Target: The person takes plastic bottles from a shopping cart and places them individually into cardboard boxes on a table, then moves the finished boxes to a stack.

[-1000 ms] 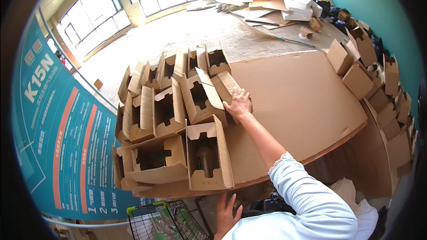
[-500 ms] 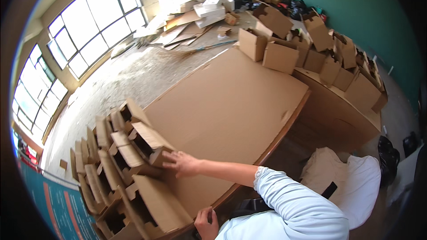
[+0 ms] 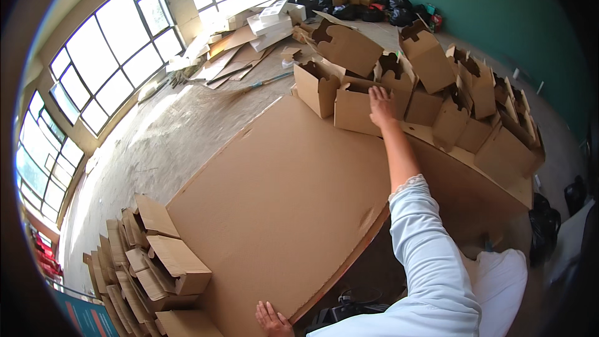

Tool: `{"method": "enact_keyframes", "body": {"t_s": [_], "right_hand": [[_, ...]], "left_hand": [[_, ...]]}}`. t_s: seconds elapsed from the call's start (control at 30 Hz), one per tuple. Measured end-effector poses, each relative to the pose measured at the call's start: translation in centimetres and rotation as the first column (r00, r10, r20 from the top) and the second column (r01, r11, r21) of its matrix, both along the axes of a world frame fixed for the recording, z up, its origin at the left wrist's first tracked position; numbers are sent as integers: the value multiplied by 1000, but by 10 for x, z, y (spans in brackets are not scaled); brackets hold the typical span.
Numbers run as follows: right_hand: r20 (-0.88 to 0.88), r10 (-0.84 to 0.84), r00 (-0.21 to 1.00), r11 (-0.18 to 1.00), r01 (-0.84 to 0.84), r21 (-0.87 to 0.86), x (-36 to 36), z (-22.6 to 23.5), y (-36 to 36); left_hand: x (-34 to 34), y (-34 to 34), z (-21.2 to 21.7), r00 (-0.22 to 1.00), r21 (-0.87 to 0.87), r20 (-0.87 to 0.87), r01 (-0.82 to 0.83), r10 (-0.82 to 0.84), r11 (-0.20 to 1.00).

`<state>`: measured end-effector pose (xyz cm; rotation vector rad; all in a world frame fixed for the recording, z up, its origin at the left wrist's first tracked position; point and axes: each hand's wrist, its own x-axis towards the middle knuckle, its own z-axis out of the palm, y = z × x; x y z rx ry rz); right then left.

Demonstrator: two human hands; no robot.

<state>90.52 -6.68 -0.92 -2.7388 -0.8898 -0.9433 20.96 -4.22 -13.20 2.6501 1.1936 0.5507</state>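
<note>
My right arm, in a pale blue sleeve, stretches forward across the cardboard-covered table [image 3: 281, 200]. At its end my right hand [image 3: 382, 107] is over an open brown cardboard box [image 3: 357, 110], fingers extended at its upper rim. Whether the fingertips grip the rim is hard to see. My left hand [image 3: 273, 321] rests flat near the table's front edge, fingers outstretched, holding nothing. On the left end of the table, folded cardboard cartons [image 3: 178, 256] stand in slanting rows.
More open boxes [image 3: 480, 93] crowd a board on the right. A broom [image 3: 249, 85] lies on the floor beyond the table. White foam blocks [image 3: 269, 25] and flat cardboard are heaped by the windows. Black bags [image 3: 545, 228] and white cloth [image 3: 502, 281] are at the right.
My right hand has moved from the left cartons across to the open box at the far right. My left hand has spread out flat on the table edge. The view has shifted right.
</note>
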Motion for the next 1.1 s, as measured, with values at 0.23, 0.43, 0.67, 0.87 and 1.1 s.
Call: {"method": "enact_keyframes", "body": {"t_s": [0.23, 0.43, 0.67, 0.87, 1.1], "right_hand": [[-394, 16, 919, 969, -112, -221, -10, 2, 23], [-308, 508, 805, 816, -563, -127, -128, 0, 73], [-446, 804, 394, 474, -877, 80, -345, 18, 84], [-352, 897, 268, 349, -918, 190, -435, 5, 57], [-543, 746, 386, 489, -871, 52, -556, 12, 38]], "left_hand": [[25, 4, 2, 998, 22, -39, -50, 51, 999], [13, 6, -8, 994, -38, -12, -107, 107, 994], [-57, -6, 20, 942, -48, 298, -148, 156, 988], [-258, -106, 66, 653, -42, 491, -644, 577, 764], [-594, -220, -35, -21, -273, 71, -962, 997, -1]]}}
